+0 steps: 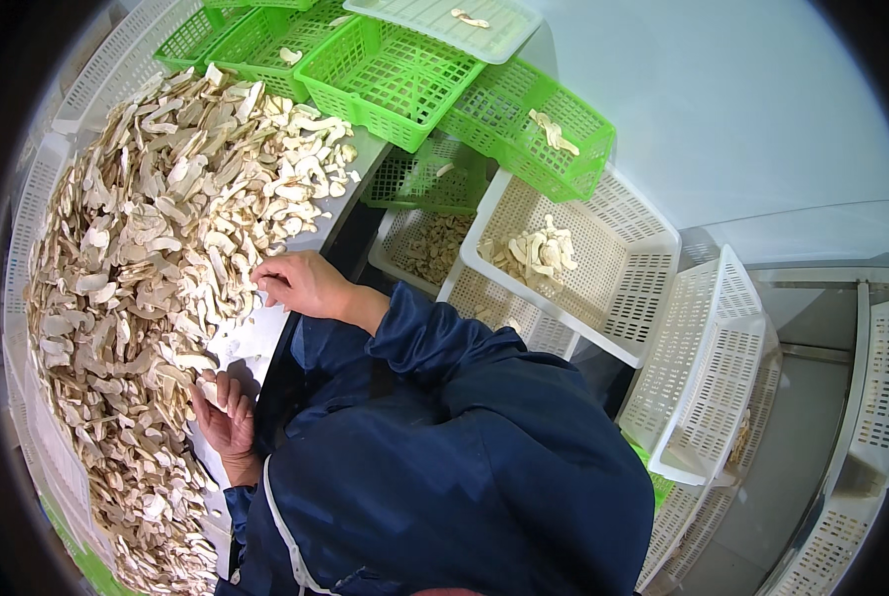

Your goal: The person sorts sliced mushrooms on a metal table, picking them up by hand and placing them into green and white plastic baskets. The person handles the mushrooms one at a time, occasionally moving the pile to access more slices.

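A large heap of pale, dried-looking slices, apparently mushroom, covers the light work table before me. My left hand is at the heap's near edge, palm partly up, its curled fingers and thumb around a pale slice. Farther up in the picture, my right hand is over the table's edge, fingers bent and fingertips against the heap's border. Whether a slice is between those fingertips cannot be made out. Small loose crumbs lie on the bare strip between both hands.
Green plastic baskets stand at the table's upper end, one under a pale tray. A white perforated basket beside me holds a small pile of slices. More white baskets are stacked at right.
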`<state>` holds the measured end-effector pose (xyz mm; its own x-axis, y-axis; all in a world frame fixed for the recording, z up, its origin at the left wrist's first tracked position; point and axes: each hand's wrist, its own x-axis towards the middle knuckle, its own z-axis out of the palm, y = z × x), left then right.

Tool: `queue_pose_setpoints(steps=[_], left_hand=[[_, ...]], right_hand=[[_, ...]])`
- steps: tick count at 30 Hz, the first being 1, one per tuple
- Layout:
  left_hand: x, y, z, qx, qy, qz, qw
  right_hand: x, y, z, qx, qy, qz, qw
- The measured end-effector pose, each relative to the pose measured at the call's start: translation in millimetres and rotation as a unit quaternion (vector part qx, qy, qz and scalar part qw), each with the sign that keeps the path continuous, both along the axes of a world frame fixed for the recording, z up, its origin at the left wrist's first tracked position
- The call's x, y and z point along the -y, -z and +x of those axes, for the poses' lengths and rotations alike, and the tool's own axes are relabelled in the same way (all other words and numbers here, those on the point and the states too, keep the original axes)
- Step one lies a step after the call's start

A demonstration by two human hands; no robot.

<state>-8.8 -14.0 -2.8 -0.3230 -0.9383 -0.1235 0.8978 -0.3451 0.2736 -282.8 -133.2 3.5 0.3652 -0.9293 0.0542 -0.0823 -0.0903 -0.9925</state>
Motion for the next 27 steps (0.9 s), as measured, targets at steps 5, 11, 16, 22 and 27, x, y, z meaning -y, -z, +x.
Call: queue_pose_setpoints(steps=[5,11,16,22,27], left_hand=[[-0.7,-2.1,-1.7,-0.001,-0.004,0.001,1.000],[1.1,-1.1,-2.4,-0.007,0.004,0.002,1.000],[-0.1,-0.5,-1.0,0.006,0.005,0.003,1.000],[1.1,-0.3,0.2,0.016,0.002,0.006,1.000],[2.8,0.2,1.2,0.018,0.012,0.006,1.000]], right_hand=[[0.0,0.3,0.9,-0.001,0.001,-0.006,1.000],[-1.1,1.7,-0.6,0.004,0.017,-0.018,1.000],[0.6,8.6,5.1,-0.015,0.036,-0.050,0.998],[-0.3,8.0,2.7,-0.013,0.028,-0.054,0.998],[-0.2,12.8,2.7,-0.002,0.039,-0.081,0.996]])
